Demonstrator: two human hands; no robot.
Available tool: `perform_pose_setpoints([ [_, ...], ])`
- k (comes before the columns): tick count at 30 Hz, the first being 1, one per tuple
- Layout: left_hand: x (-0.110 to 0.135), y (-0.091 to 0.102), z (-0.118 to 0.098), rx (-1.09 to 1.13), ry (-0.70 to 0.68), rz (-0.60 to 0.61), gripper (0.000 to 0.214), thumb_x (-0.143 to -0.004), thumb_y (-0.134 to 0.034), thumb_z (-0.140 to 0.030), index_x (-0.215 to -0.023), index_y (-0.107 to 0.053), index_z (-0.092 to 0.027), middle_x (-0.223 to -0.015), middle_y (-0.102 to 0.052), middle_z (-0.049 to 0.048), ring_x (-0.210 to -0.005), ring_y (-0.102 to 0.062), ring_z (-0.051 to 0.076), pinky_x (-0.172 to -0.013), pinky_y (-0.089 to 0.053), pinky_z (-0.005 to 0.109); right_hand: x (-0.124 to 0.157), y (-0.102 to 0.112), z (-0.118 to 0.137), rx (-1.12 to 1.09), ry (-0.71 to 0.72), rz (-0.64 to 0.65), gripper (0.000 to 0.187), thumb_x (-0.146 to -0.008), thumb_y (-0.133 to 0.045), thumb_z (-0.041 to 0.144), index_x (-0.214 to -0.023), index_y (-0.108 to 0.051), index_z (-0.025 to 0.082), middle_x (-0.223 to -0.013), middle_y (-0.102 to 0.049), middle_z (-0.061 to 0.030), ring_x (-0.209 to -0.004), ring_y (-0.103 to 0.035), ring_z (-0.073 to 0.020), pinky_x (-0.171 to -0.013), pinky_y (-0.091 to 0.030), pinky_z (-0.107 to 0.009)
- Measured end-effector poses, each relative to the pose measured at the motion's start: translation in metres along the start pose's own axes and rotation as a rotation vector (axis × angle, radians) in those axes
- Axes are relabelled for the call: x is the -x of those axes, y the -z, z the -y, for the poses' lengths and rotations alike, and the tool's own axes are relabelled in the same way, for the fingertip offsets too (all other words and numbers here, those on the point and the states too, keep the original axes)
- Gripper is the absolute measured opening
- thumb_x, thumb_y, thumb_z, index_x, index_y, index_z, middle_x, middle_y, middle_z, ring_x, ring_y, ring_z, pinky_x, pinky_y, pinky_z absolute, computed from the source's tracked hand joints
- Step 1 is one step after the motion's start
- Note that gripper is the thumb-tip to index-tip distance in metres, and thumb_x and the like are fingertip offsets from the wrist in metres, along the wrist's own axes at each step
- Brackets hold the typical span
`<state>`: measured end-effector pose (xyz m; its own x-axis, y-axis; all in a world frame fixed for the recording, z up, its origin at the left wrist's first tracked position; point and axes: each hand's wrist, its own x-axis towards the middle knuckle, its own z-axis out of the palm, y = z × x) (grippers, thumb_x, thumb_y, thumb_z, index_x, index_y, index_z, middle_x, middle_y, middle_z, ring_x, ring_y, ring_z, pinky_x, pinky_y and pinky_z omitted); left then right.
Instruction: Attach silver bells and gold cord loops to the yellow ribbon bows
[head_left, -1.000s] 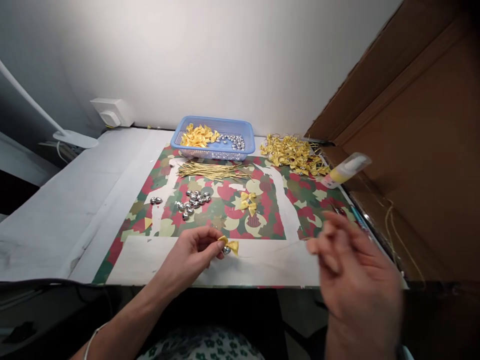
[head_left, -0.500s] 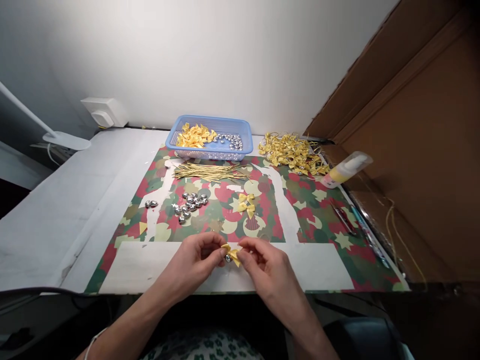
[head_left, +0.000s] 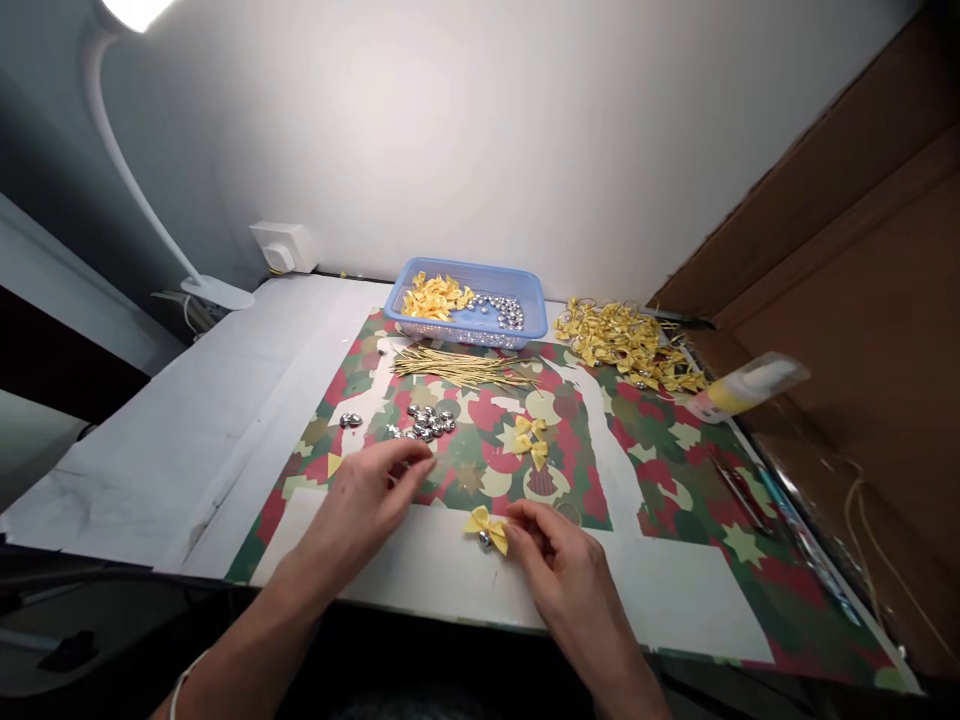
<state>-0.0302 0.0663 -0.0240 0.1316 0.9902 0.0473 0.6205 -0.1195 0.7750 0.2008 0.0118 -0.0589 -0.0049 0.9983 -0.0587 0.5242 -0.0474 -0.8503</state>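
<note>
My right hand pinches a small yellow ribbon bow with a silver bead on it, low over the white strip near the table's front edge. My left hand has left the bow and reaches forward, fingers loosely extended, with its tips just short of a cluster of silver beads on the patterned mat. Nothing shows in the left hand. Two loose yellow bows lie in the mat's middle. A bundle of gold wires lies further back.
A blue basket of yellow bows and silver beads stands at the back. To its right lies a heap of finished bows. A glue bottle rests at the right by brown cardboard. A white lamp stands back left.
My left hand let go of the bow and moved forward toward the silver beads. My right hand now holds the bow alone. The camera tilted up and shifted left.
</note>
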Motion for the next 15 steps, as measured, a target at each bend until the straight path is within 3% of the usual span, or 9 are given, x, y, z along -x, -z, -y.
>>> perform_pose_setpoints([
  [3,-0.027,0.018,0.002,-0.058,-0.032,-0.129,0.017,-0.097,-0.06,-0.028,-0.098,-0.074,-0.019,-0.089,-0.079,0.0045,-0.071,-0.071,0.021,-0.064,-0.054,0.031,0.001,0.0,-0.012,-0.084,-0.056,-0.072,0.037,-0.095,-0.058,0.05,-0.103,-0.074,0.018,-0.1,-0.078,-0.011,-0.085,-0.071,-0.0239,-0.074,-0.055,-0.029],
  [5,-0.051,0.019,0.0,-0.106,-0.093,-0.148,0.014,-0.097,-0.062,-0.024,-0.098,-0.075,-0.019,-0.094,-0.079,0.0054,-0.08,-0.072,0.021,-0.072,-0.056,0.033,0.003,0.0,-0.022,-0.175,-0.108,-0.119,0.045,-0.093,-0.059,0.056,-0.11,-0.075,0.017,-0.1,-0.077,-0.0123,-0.076,-0.069,-0.0219,-0.066,-0.055,-0.029],
  [8,-0.089,0.005,-0.005,-0.185,-0.206,-0.063,0.01,-0.098,-0.064,-0.018,-0.099,-0.074,-0.017,-0.104,-0.077,0.0063,-0.094,-0.072,0.021,-0.088,-0.058,0.038,0.005,0.0,-0.032,-0.315,-0.173,-0.156,0.056,-0.091,-0.062,0.061,-0.118,-0.072,0.014,-0.08,-0.072,-0.0074,-0.056,-0.056,-0.0163,-0.052,-0.049,-0.027],
  [10,-0.111,-0.011,-0.006,-0.245,-0.254,0.012,0.014,-0.099,-0.066,-0.026,-0.107,-0.071,-0.015,-0.11,-0.074,0.0074,-0.097,-0.071,0.022,-0.088,-0.059,0.043,0.006,-0.001,-0.032,-0.373,-0.171,-0.171,0.056,-0.091,-0.064,0.061,-0.118,-0.071,0.013,-0.072,-0.067,-0.004,-0.054,-0.051,-0.0149,-0.05,-0.047,-0.026],
  [15,-0.141,-0.042,-0.003,-0.347,-0.323,0.128,0.028,-0.1,-0.066,-0.031,-0.124,-0.066,-0.016,-0.124,-0.069,0.0104,-0.103,-0.07,0.025,-0.087,-0.061,0.045,0.009,-0.002,-0.019,-0.433,-0.099,-0.24,0.044,-0.092,-0.066,0.055,-0.108,-0.075,0.015,-0.077,-0.069,-0.006,-0.056,-0.053,-0.0144,-0.052,-0.049,-0.026],
])
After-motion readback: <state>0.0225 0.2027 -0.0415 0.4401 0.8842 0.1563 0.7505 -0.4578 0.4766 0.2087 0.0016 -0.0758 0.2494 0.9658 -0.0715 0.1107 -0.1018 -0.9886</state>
